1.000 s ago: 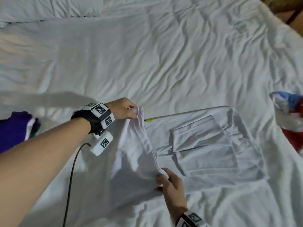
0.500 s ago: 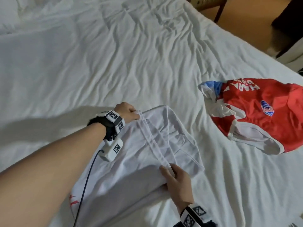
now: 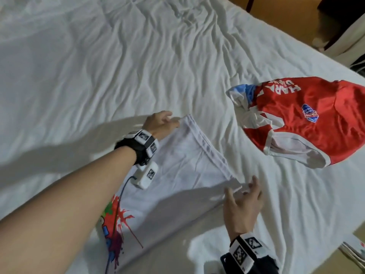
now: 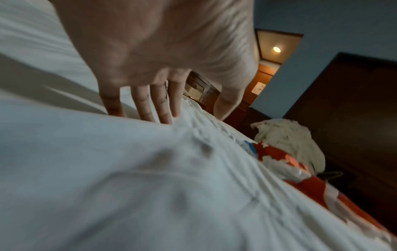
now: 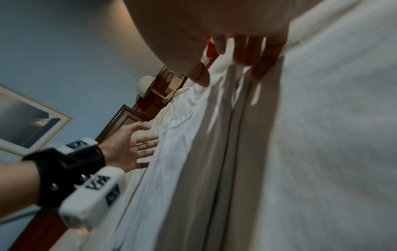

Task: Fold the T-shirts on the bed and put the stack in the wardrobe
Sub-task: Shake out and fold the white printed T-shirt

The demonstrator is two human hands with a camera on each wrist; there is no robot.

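A white T-shirt [image 3: 183, 167] with a colourful splash print [image 3: 116, 220] lies folded over on the bed [image 3: 98, 66]. My left hand [image 3: 161, 124] is at its far corner, fingers straight and touching the cloth [image 4: 141, 105]. By the near corner of the hemmed edge [image 3: 209, 149] my right hand [image 3: 244, 198] has its fingers spread, the tips resting on the fabric [image 5: 262, 56]. Neither hand grips anything. A crumpled red and white T-shirt [image 3: 308, 119] lies to the right. In the right wrist view my left hand [image 5: 131, 144] shows open.
The bed's right edge [image 3: 296, 54] runs diagonally, with brown floor and a dark shape [image 3: 343, 14] beyond it. A heap of white cloth [image 4: 287, 141] sits past the red shirt. Dark wooden furniture [image 4: 354, 110] stands by the blue wall.
Both hands have carried the shirt's edge over to the right and let it go; their fingers have spread out. The head view has swung right, bringing the red shirt fully in.
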